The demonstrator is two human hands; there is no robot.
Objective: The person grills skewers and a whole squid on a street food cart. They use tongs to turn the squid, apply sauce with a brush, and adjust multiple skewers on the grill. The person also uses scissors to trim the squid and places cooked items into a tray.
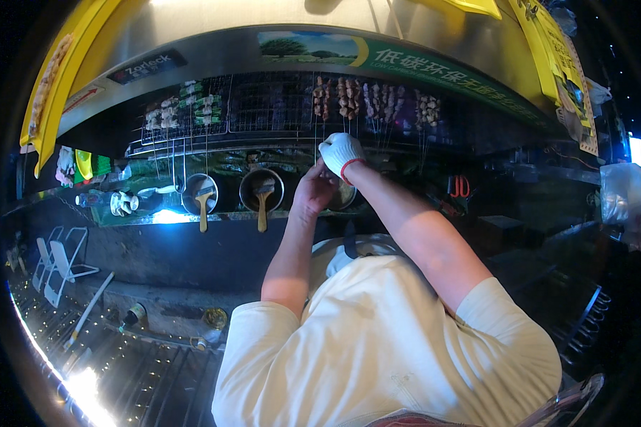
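Observation:
My right hand [343, 152], in a white knit glove with a red cuff, is curled at the lower ends of browned meat skewers [321, 99] on the grill [267, 115]. Just below it, my bare left hand [314, 189] has its fingers closed at the end of a skewer stick; the exact grip is partly hidden. To the right lie more meat skewers [349, 99], darker skewers [384, 101] and pale skewers [427, 108]. Behind my left hand, a metal pot [344, 198] is partly covered.
Two metal pots [217, 195] with wooden-handled brushes [262, 211] stand left of my hands. Farther left are green-vegetable skewers [208, 109], a gloved-looking white bundle [122, 203] and a plastic bottle [88, 199]. Red-handled scissors [459, 186] lie right. A steel hood [219, 48] overhangs the grill.

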